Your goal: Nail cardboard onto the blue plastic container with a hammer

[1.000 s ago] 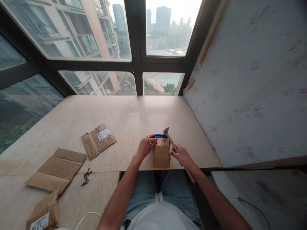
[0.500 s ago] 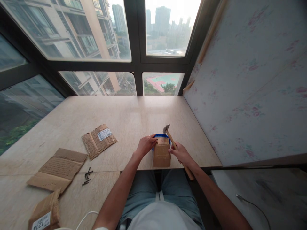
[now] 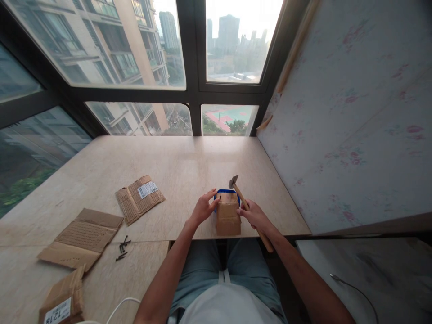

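A person's right hand (image 3: 254,214) has its fingers wrapped around the wooden handle of a hammer (image 3: 241,196), its head raised beyond a cardboard box (image 3: 228,220) at the tabletop's (image 3: 182,166) near edge. The box is set against a blue basket (image 3: 227,191). The left hand (image 3: 202,208) is at their left corner, thumb and forefinger slightly parted beside a small dark fastener (image 3: 220,198); whether they grip anything, I cannot tell. Striking well would likely mean bracing the box, fingertips clear, with light, square taps.
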The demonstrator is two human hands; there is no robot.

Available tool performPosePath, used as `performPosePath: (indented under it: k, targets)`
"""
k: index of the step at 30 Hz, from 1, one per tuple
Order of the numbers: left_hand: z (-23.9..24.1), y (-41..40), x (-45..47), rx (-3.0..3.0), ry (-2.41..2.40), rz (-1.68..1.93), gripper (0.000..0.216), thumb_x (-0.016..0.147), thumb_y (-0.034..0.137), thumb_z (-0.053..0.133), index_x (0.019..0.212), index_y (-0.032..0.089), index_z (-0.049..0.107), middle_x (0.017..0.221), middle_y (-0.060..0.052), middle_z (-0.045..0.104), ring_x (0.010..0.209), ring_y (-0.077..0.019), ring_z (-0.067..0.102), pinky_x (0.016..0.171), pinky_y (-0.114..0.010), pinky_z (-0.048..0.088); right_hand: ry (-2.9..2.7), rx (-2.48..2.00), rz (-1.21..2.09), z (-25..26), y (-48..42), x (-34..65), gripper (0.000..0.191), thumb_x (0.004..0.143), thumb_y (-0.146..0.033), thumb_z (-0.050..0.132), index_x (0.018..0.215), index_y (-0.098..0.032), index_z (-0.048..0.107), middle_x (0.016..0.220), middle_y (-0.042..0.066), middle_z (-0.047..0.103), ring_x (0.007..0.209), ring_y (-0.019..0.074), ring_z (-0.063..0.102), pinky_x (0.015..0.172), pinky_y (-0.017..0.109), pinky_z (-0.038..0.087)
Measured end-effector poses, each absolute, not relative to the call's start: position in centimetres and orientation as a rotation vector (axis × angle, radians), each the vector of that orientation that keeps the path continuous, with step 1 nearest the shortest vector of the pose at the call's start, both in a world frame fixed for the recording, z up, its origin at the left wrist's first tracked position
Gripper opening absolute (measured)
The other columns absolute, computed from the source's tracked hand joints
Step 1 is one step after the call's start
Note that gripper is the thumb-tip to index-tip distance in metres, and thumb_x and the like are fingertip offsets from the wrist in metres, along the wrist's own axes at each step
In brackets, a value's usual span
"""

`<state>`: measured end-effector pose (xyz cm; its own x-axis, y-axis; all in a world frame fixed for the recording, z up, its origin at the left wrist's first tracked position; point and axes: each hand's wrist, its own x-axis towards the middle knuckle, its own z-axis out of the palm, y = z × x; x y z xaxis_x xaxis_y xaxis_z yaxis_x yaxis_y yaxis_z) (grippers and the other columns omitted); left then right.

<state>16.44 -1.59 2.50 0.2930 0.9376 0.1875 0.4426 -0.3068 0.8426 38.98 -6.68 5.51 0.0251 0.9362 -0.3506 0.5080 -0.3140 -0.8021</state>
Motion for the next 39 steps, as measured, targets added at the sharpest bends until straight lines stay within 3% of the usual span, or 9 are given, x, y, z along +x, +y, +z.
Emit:
performPosePath:
  k: [2, 5, 10, 22, 34, 39]
  targets:
    - [2.4, -2.0, 16.3, 1.773, 1.312, 0.961, 0.037, 0.087, 0.033, 0.059, 0.119, 0.016, 0.066, 0.132, -0.015, 0.062, 0.119, -0.027, 0.061, 0.096, -0.043, 0.053, -1.447, -1.839, 1.254, 5.7, -6.7, 38.9, 0.016, 0.081, -0.024, 0.059, 0.081, -0.021, 0.044, 0.057, -0.011, 0.043, 0.032, 0.0037, 0.034, 0.025, 0.015, 0.026]
    - [2.4, -2.8, 16.1, 1.558, 1.477, 0.952, 0.036, 0.085, 0.035, 0.062, 0.113, 0.013, 0.067, 0.112, -0.016, 0.071, 0.092, -0.0242, 0.071, 0.079, -0.038, 0.06, -1.406, -1.822, 1.303, 6.0, -6.7, 38.7, 0.016, 0.08, -0.024, 0.06, 0.082, -0.021, 0.044, 0.057, -0.011, 0.043, 0.032, 0.0037, 0.033, 0.024, 0.015, 0.025]
    - [2.0, -3.9, 16.5, 1.118, 1.355, 0.84, 0.049, 0.078, 0.043, 0.071, 0.113, 0.01, 0.063, 0.08, -0.008, 0.071, 0.063, -0.0178, 0.069, 0.05, -0.028, 0.057, -1.356, -1.791, 1.377, 6.4, -6.8, 38.0, 0.015, 0.08, -0.023, 0.058, 0.083, -0.021, 0.043, 0.057, -0.01, 0.047, 0.032, 0.0038, 0.031, 0.025, 0.016, 0.025]
    - [1.9, -4.5, 17.0, 1.215, 1.291, 1.015, 0.049, 0.071, 0.04, 0.075, 0.11, 0.011, 0.065, 0.075, -0.005, 0.071, 0.07, -0.0185, 0.069, 0.062, -0.027, 0.055, -1.333, -1.759, 1.369, 6.2, -6.8, 37.8, 0.016, 0.079, -0.023, 0.058, 0.083, -0.021, 0.043, 0.058, -0.01, 0.048, 0.031, 0.0038, 0.031, 0.024, 0.016, 0.026]
    - [1.5, -4.8, 17.0, 1.282, 1.421, 0.958, 0.049, 0.08, 0.046, 0.066, 0.114, 0.011, 0.065, 0.084, -0.008, 0.072, 0.075, -0.0195, 0.069, 0.06, -0.028, 0.058, -1.393, -1.855, 1.305, 5.7, -7.0, 38.6, 0.017, 0.083, -0.029, 0.059, 0.081, -0.021, 0.044, 0.055, -0.01, 0.045, 0.033, 0.0042, 0.034, 0.025, 0.015, 0.028]
    - [2.0, -5.1, 17.1, 1.198, 1.442, 0.937, 0.051, 0.079, 0.046, 0.068, 0.115, 0.01, 0.063, 0.084, -0.009, 0.071, 0.073, -0.0192, 0.07, 0.052, -0.026, 0.057, -1.405, -1.885, 1.242, 6.2, -7.2, 38.9, 0.019, 0.082, -0.032, 0.061, 0.08, -0.021, 0.045, 0.057, -0.009, 0.044, 0.034, 0.0041, 0.037, 0.025, 0.014, 0.029]
